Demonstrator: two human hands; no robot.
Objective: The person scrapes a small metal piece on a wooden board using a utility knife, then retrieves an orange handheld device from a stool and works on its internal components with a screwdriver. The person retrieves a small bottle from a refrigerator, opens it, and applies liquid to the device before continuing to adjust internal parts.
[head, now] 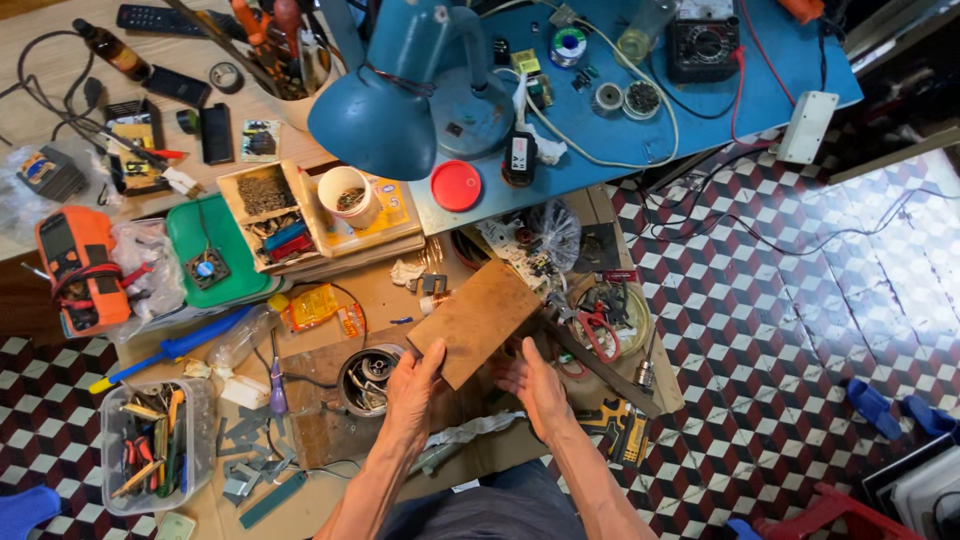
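A cluttered repair bench seen from above: a blue-topped work table (770, 60) runs along the upper edge, butting against a pale wooden desk (60, 30) at left, over a floor of red, white and black cube-pattern tiles (800, 300). A large blue metal desk lamp (395, 110) leans in from its round base, shade tipped downward as if to throw light on the lower work surface.

At centre, a flat brown rectangular board (473, 322) is held tilted above a sheet of brown cardboard (330, 420) laid across the lap-level bench. The left hand (413, 390) grips the board's lower left edge, thumb on top and fingers curled beneath; the right hand (535, 385) cups its lower right corner, fingers spread under it. Both hands are closed on the board, apparently steadying it clear of the clutter.

Just left of the hands sits a round metal motor housing (368, 380) with wiring inside. Further left, a clear plastic tub (155, 445) keeps loose hand tools together, and a green plastic tray (215, 250) carries a small black cooling fan. An orange handheld multimeter (80, 270) lies at the far left, a black analogue meter (705, 45) on the blue table. A red round lid (456, 186) rests near the lamp base, and red-handled pliers (600, 330) lie right of the board.
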